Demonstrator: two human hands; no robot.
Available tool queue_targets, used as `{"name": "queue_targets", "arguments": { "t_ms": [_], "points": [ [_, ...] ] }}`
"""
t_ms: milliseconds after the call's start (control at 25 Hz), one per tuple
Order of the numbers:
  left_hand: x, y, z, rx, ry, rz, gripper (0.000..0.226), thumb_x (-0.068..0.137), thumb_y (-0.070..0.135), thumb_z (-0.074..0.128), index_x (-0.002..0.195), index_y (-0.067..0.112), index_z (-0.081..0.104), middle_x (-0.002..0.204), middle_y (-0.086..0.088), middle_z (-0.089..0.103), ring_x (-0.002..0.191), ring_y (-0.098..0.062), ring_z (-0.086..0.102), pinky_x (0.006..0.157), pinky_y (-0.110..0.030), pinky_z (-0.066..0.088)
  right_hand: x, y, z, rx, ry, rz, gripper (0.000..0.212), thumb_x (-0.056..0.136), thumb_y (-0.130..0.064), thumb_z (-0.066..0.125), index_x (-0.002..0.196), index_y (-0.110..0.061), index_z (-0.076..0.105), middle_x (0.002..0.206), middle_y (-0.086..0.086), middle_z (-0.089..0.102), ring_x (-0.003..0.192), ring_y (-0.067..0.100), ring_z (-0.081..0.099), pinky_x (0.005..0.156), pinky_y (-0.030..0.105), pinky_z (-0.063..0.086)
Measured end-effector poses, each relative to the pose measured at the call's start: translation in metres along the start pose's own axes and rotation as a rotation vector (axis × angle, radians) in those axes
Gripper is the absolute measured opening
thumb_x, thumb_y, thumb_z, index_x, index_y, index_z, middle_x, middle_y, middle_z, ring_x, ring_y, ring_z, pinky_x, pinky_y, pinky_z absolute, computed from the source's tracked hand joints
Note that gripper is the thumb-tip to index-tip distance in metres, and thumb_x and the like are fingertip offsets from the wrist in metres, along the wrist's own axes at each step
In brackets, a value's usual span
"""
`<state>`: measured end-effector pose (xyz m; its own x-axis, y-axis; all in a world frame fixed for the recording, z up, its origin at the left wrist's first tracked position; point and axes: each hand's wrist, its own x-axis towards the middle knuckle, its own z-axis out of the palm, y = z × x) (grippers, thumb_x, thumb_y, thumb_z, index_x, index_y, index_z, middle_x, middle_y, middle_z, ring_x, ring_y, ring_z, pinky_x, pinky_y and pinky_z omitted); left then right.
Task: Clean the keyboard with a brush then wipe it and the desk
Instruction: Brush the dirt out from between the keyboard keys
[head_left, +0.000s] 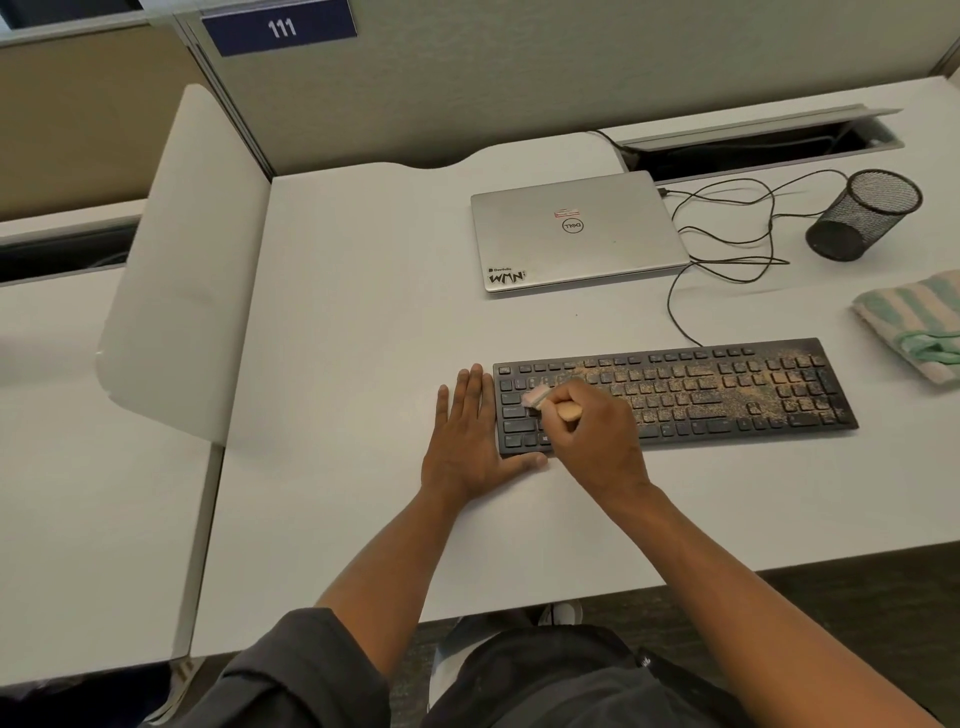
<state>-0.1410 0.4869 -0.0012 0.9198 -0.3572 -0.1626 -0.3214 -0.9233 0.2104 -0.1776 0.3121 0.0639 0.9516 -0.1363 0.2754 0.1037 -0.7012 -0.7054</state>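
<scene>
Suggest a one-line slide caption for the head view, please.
Right hand brushes the dusty keyboard while the left hand steadies its end.

One head-worn wide-angle view looks forward and steeply down onto the desk (363, 312); close range, arms entering from below.

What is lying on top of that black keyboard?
Sandy brown dust covers the keyboard, thickest in the middle and on the right. At its left end the right hand holds a brush on the keys; keys beneath the hand are hidden.
</scene>
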Motion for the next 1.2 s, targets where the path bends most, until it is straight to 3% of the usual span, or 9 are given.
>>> {"name": "queue_targets", "arguments": {
  "t_ms": [400, 520, 680, 800, 1000, 1200],
  "points": [
    [0.002, 0.000, 0.004, 0.000, 0.010, -0.007, 0.135, 0.070, 0.103, 0.021, 0.161, 0.008, -0.010, 0.169, -0.011, -0.017, 0.153, -0.021, -0.025, 0.125, -0.049, -0.012, 0.014, -0.003, -0.009, 0.054, 0.028, 0.050, 0.010, 0.085, -0.006, 0.063, 0.080, -0.013, 0.068, 0.069, -0.013, 0.059, 0.057, 0.007, 0.052, 0.055, 0.015, 0.036],
    [0.002, 0.000, 0.003, -0.010, 0.013, -0.004, 0.136, 0.068, 0.103, 0.019, 0.161, 0.008, -0.010, 0.169, -0.012, -0.016, 0.153, -0.022, -0.024, 0.125, -0.049, -0.012, 0.031, -0.004, -0.015, 0.100, 0.037, 0.112, 0.012, 0.085, -0.004, 0.063, 0.088, -0.011, 0.072, 0.067, -0.007, 0.062, 0.054, 0.005, 0.053, 0.051, 0.012, 0.037],
    [0.001, 0.000, 0.003, -0.012, 0.018, -0.011, 0.136, 0.070, 0.103, 0.024, 0.161, 0.008, -0.011, 0.169, -0.011, -0.017, 0.153, -0.021, -0.025, 0.125, -0.048, -0.013, 0.048, -0.001, -0.018, 0.072, -0.157, 0.251, 0.011, 0.087, -0.011, 0.063, 0.087, -0.012, 0.074, 0.073, 0.000, 0.070, 0.061, 0.012, 0.062, 0.053, 0.024, 0.046],
    [0.001, 0.000, 0.003, -0.008, 0.024, -0.009, 0.135, 0.071, 0.102, 0.027, 0.160, 0.008, -0.012, 0.169, -0.011, -0.016, 0.154, -0.021, -0.024, 0.125, -0.048, -0.013, 0.061, 0.001, -0.025, -0.052, -0.312, 0.241, 0.014, 0.091, -0.019, 0.063, 0.083, -0.016, 0.075, 0.077, 0.000, 0.072, 0.062, 0.007, 0.060, 0.053, 0.017, 0.040],
    [0.001, 0.000, 0.002, -0.004, 0.028, -0.007, 0.135, 0.072, 0.102, 0.027, 0.160, 0.008, -0.012, 0.169, -0.012, -0.016, 0.154, -0.022, -0.024, 0.125, -0.048, -0.013, 0.083, -0.006, -0.025, -0.099, -0.355, 0.182, 0.005, 0.087, -0.021, 0.070, 0.082, -0.020, 0.071, 0.079, -0.005, 0.069, 0.073, 0.011, 0.061, 0.060, 0.022, 0.040],
    [0.001, 0.001, 0.002, 0.000, 0.021, -0.006, 0.134, 0.072, 0.101, 0.026, 0.160, 0.008, -0.012, 0.169, -0.011, -0.017, 0.153, -0.022, -0.024, 0.125, -0.049, -0.013, 0.093, -0.013, -0.021, -0.173, -0.494, 0.174, 0.011, 0.086, -0.014, 0.068, 0.076, -0.018, 0.072, 0.074, -0.006, 0.067, 0.072, 0.011, 0.062, 0.057, 0.017, 0.041]
  ]
}}
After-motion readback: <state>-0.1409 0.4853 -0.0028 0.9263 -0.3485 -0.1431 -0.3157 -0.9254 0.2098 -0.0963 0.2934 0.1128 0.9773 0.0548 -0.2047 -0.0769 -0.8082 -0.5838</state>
